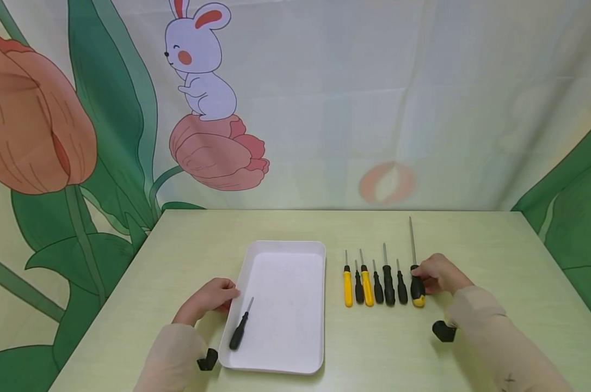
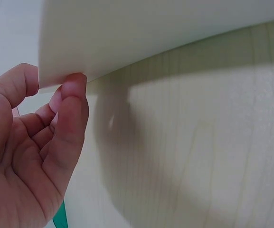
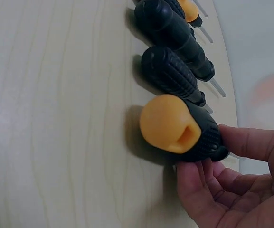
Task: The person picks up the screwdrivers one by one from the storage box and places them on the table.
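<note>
A white tray lies on the table with a small black screwdriver in its lower left part. My left hand pinches the tray's left rim between thumb and fingers; the left wrist view shows the tray wall caught there. On the other side, my right hand grips the handle of a large black-and-yellow screwdriver, its long shaft pointing to the back. In the right wrist view, that screwdriver's yellow butt end faces the camera, thumb on one side and fingers on the other.
Left of the large screwdriver stretches a row of several smaller ones, among them a black screwdriver, a longer black screwdriver and a yellow screwdriver. A printed curtain hangs behind the table's back edge.
</note>
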### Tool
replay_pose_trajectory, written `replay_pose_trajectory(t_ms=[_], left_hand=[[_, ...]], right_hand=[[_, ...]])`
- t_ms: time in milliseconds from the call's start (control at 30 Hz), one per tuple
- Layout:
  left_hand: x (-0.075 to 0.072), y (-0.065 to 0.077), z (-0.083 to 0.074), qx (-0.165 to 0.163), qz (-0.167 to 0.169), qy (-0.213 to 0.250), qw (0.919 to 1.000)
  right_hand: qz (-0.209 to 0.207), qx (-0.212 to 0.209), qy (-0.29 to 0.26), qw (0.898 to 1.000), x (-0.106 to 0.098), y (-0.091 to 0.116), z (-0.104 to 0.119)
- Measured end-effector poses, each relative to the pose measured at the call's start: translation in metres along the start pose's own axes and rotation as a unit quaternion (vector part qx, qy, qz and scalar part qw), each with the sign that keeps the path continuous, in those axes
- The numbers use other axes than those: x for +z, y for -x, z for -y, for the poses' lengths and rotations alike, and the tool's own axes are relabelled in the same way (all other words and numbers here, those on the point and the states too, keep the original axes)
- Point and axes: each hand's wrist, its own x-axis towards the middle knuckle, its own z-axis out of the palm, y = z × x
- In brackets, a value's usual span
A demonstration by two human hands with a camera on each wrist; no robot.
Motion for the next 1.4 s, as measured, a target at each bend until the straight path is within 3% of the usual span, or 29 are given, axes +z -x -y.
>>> replay_pose_trajectory(t_ms=[567,1400], left_hand=[[0.0003,0.0006,-0.0009,-0.002,-0.001,-0.001,1.0],[0.0001,0.0009,-0.0029,-0.005,0.002,-0.002,1.0]], right_hand=[[-0.026,0.002,0.009,1.0,0.004,-0.0054,0.002],[-0.027,-0.001,0.008,1.0,0.0036,-0.0017,0.0016]])
